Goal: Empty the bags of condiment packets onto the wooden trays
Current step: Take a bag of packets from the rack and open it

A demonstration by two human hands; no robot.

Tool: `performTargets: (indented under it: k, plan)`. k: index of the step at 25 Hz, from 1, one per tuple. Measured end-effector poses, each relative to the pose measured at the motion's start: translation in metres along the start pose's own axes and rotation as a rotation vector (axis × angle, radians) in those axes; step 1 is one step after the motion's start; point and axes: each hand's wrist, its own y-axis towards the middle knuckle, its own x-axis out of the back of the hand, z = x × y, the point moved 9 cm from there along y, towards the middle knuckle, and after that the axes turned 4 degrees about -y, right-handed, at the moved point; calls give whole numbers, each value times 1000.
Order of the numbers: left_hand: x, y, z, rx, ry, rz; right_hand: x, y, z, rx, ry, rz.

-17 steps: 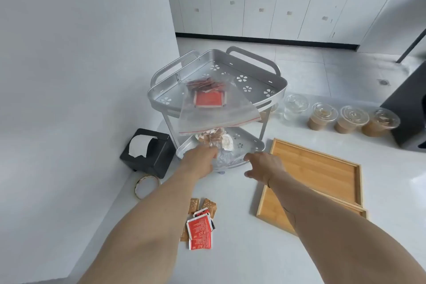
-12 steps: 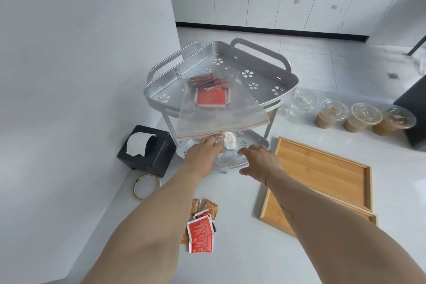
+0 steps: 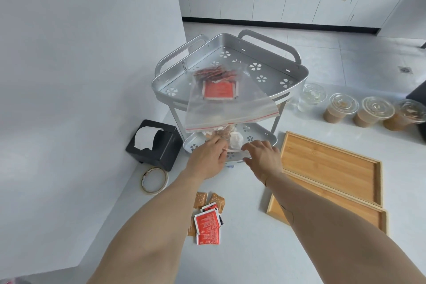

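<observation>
A silver two-tier corner rack (image 3: 297,76) stands on the white counter. On its top shelf lies a clear zip bag of red packets (image 3: 221,90), its mouth hanging over the front rim. The lower shelf holds a second clear bag of brown and white packets (image 3: 232,137). My left hand (image 3: 207,159) reaches into the lower shelf, fingers closed on that bag's edge. My right hand (image 3: 262,159) touches the same bag from the right, fingers curled at it. Two wooden trays (image 3: 329,168) lie stacked and offset at the right.
Loose red and brown packets (image 3: 207,221) lie on the counter between my forearms. A black tissue box (image 3: 153,144) and a tape roll (image 3: 154,180) sit left of the rack. Several lidded drink cups (image 3: 341,108) line the back right.
Both hands have moved forward to the lower shelf and closed in on the bag there. My view has shifted nearer and tilted down.
</observation>
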Motion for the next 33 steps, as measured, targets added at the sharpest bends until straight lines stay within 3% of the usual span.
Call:
performTargets:
  k: [13, 20, 27, 30, 33]
  plan:
    - [60, -65, -21, 56, 2, -188, 84, -71, -8, -92, 223, -259]
    - [87, -78, -49, 132, -251, -291, 130, -115, -29, -147, 471, -364]
    - [45, -123, -105, 43, -755, -40, 112, -236, -71, -119, 747, -332]
    - [16, -151, -132, -4, -817, 23, 85, -302, -87, -148, 849, -288]
    - [-17, -169, -163, -54, -841, 130, 66, -360, -110, -225, 887, -349]
